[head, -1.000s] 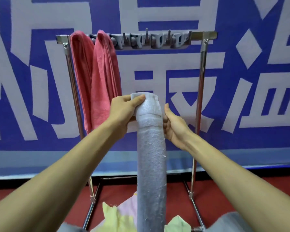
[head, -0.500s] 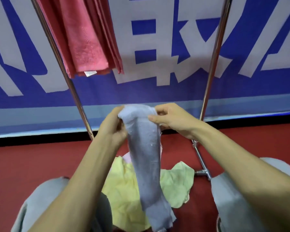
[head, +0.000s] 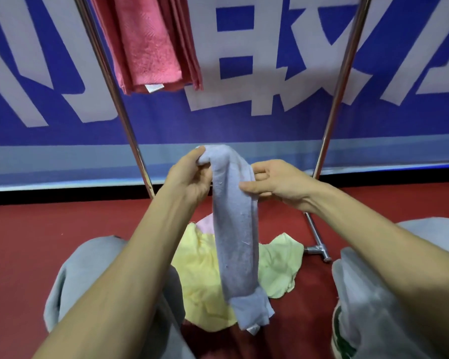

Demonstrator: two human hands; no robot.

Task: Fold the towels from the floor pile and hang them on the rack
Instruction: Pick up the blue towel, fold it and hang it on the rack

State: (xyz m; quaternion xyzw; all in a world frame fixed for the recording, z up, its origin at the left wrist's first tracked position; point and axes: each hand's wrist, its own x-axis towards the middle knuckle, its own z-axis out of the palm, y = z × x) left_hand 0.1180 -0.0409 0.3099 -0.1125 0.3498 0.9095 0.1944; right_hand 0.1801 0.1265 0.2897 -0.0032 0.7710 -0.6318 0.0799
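Left hand [head: 189, 177] is curling round the top fold of a grey towel [head: 235, 229], and right hand [head: 278, 186] is pinching its edge just below, thumb in front. The folded strip is hanging down between the knees [head: 88, 275]. Under it, yellow towels [head: 200, 275] are lying heaped on the floor [head: 24, 242], while red towels [head: 151, 47] are hanging on the rack [head: 119, 104] behind.

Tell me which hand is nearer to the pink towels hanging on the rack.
Left. The left hand grips the top of the grey towel below the pink towels, slightly to their right; the right hand pinches the grey towel's other side, farther right.
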